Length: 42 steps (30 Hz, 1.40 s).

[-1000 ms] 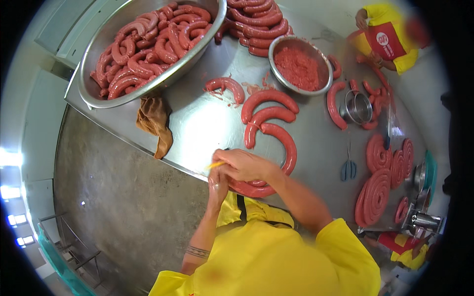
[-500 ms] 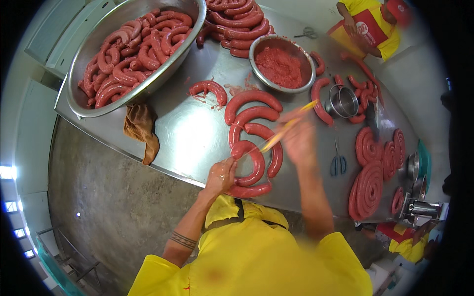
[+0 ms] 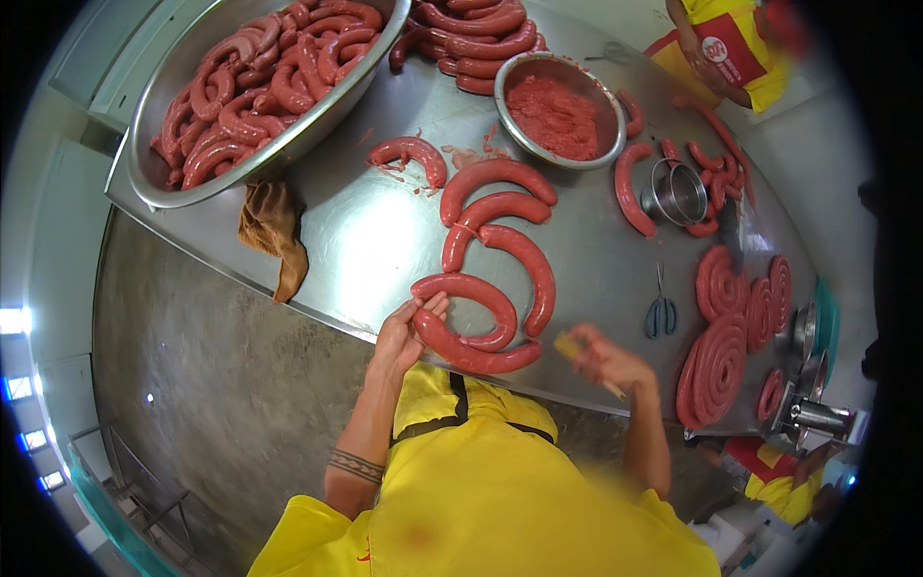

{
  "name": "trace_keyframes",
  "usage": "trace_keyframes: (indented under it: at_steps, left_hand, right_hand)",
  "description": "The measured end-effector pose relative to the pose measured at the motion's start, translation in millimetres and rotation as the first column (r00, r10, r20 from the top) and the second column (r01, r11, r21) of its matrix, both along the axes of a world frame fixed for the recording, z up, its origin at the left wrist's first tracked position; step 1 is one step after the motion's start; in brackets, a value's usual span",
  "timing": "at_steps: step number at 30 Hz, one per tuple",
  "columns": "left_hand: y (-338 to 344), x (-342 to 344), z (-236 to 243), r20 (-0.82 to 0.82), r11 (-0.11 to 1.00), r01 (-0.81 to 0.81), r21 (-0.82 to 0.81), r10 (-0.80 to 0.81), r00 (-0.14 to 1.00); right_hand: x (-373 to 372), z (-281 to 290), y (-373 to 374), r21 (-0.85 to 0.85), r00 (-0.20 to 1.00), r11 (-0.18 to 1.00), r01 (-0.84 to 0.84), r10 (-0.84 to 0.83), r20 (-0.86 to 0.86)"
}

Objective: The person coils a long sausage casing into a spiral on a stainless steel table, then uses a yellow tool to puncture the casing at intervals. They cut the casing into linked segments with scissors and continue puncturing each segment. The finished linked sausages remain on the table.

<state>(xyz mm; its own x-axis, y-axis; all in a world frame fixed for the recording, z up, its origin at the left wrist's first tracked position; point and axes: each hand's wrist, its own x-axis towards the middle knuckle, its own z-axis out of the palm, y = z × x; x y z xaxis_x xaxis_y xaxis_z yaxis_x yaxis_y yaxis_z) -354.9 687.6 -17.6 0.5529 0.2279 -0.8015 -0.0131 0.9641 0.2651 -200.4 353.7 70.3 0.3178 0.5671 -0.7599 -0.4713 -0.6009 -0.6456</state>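
Note:
My left hand [image 3: 402, 337] is at the table's near edge, its fingers closed around the joined ends of two plump red sausages. One sausage [image 3: 492, 306] curves away over the table; the other sausage [image 3: 471, 354] bows along the edge. To the right, my right hand [image 3: 612, 363] is raised, its fingers curled around a slim yellow tool [image 3: 567, 345]; blur hides its exact kind. Beyond my left hand lie more sausages, among them a curved sausage [image 3: 527, 269] and a thick sausage [image 3: 500, 179].
A large metal basin [image 3: 358, 108] full of sausages stands far left, near a brown cloth [image 3: 272, 236]. A bowl of minced meat [image 3: 558, 115] sits at the back. Blue-handled scissors [image 3: 661, 315], a metal pot [image 3: 678, 192] and coiled sausages [image 3: 713, 370] are at right. Another person [image 3: 716, 53] stands opposite.
My right hand has drawn back toward me and to the right with the yellow tool. My left hand has shifted slightly left, and the two nearest sausages have turned with their ends toward it.

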Motion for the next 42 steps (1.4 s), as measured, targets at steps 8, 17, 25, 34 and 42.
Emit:
trace_keyframes:
  at_steps: [8,17,25,34,42]
  left_hand:
    - [7.7,-43.4,9.9,-0.507,0.037,0.536,0.844,-0.275,0.817]
    - [12.0,-45.3,11.4,-0.361,0.086,0.372,0.924,-0.124,0.924]
    - [9.5,-27.3,8.9,-0.365,0.031,0.408,0.912,-0.389,0.846]
    - [27.9,-14.8,-13.3,-0.024,0.881,0.34,0.328,-0.352,0.936]
    - [-5.2,-28.5,-9.6,-0.384,-0.299,0.328,0.896,-0.15,0.911]
  right_hand:
    - [-16.3,-81.9,176.3,0.197,0.637,0.958,-0.21,-0.019,0.771]
    - [-39.2,-38.1,259.2,0.554,0.83,0.692,-0.463,0.12,0.544]
    - [26.3,48.0,227.3,0.86,0.78,0.476,0.185,-0.603,0.166]
    - [29.5,-14.7,107.5,0.555,0.796,0.675,0.486,-0.604,0.039]
    - [-22.3,-73.5,232.6,0.115,0.125,0.934,-0.34,-0.076,0.989]
